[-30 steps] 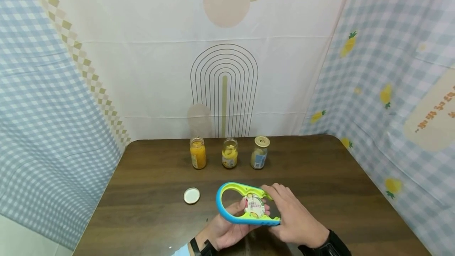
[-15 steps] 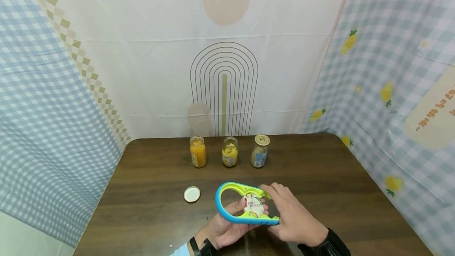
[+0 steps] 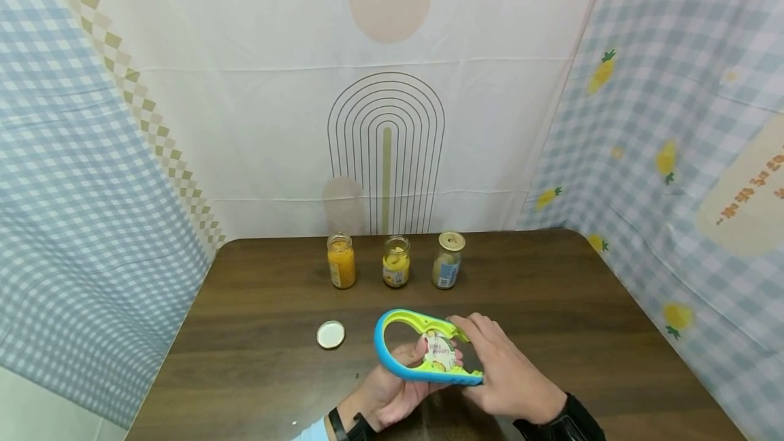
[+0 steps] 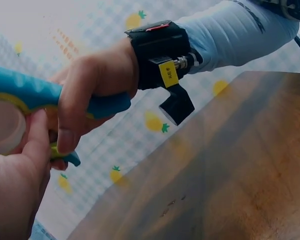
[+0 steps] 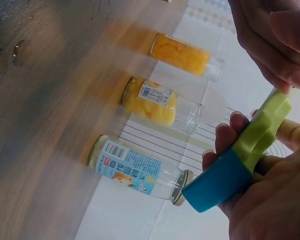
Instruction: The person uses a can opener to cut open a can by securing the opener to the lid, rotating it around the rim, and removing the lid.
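Observation:
A blue-and-green jar opener [image 3: 422, 377] is held over the near part of the table in the head view. My right hand [image 3: 505, 373] grips its two handles, and in the right wrist view fingers curl behind the blue handle end [image 5: 220, 177]. Inside the opener sits a round jar lid [image 3: 439, 351] with a printed top. My left hand [image 3: 392, 393] holds that lid from below, thumb at its edge. The lid's pale inner side [image 4: 5, 127] shows in the left wrist view, beside the left hand [image 4: 17, 187].
At the back stand three glass jars: an open one with orange fruit [image 3: 341, 267], an open one with yellow fruit [image 3: 396, 267], and a lidded one with a blue label [image 3: 448, 271]. Another lid [image 3: 331, 335] lies on the wooden table [image 3: 257, 359]. Patterned cloths hang around it.
The jar opener and the lid have risen slightly and tilted a little over the last half second. Both hands keep their hold, and the jars have not moved.

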Demonstrator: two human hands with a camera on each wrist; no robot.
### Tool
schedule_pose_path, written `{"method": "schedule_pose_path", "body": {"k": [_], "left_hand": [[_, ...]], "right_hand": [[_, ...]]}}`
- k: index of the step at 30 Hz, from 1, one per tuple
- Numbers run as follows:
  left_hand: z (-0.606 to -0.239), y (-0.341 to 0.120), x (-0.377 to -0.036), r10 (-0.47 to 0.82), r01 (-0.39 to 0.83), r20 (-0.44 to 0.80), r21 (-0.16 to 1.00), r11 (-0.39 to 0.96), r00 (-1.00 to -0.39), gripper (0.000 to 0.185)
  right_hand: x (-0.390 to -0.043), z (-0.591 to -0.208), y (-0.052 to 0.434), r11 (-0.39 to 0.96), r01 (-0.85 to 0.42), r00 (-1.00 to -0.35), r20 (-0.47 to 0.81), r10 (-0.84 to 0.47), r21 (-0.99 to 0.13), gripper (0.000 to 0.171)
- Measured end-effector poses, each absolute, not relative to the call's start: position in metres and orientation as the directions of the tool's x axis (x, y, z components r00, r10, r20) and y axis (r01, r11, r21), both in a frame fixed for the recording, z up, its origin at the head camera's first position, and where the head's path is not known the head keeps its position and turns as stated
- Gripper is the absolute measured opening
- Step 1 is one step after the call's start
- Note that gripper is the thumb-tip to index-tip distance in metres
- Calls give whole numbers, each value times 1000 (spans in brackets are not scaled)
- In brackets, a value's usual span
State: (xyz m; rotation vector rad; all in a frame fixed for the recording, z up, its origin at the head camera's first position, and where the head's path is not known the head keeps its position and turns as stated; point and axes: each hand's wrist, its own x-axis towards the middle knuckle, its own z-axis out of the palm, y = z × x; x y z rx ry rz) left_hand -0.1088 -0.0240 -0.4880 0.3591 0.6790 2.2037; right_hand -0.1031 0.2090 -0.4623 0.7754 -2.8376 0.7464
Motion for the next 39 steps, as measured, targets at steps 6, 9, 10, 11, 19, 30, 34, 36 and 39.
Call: {"method": "schedule_pose_path", "body": {"k": [6,9,10,11,19,30,34,36,39], "left_hand": [[-482,-19,-105,709,-574,-29,613,-544,-704,74],[-479,-18,-105,683,-553,-76,656,-514,-726,70],[-478,-19,-104,672,-544,-98,677,-496,-734,68],[-477,-19,-104,658,-534,-119,699,-477,-744,65],[-477,-22,-96,439,-379,-236,883,-275,-867,31],[-488,-54,-99,229,73,-11,931,358,-973,49],[-489,-58,-104,235,128,32,905,406,-971,57],[-490,-59,-106,236,141,37,888,439,-971,60],[-496,-59,-110,230,169,50,831,531,-972,63]], "right_hand": [[-104,-464,211,754,-511,-859,265,-438,-413,96],[-105,-463,212,760,-541,-836,325,-442,-361,89],[-106,-463,212,760,-552,-827,340,-447,-343,88],[-106,-463,213,762,-560,-820,351,-452,-327,87],[-107,-463,219,766,-545,-829,359,-430,-341,93],[-103,-462,234,806,-472,-871,329,-364,-357,93],[-104,-463,235,810,-463,-876,323,-358,-361,94],[-104,-463,236,810,-462,-876,325,-355,-361,94],[-105,-463,237,813,-456,-878,331,-345,-362,92]]}}
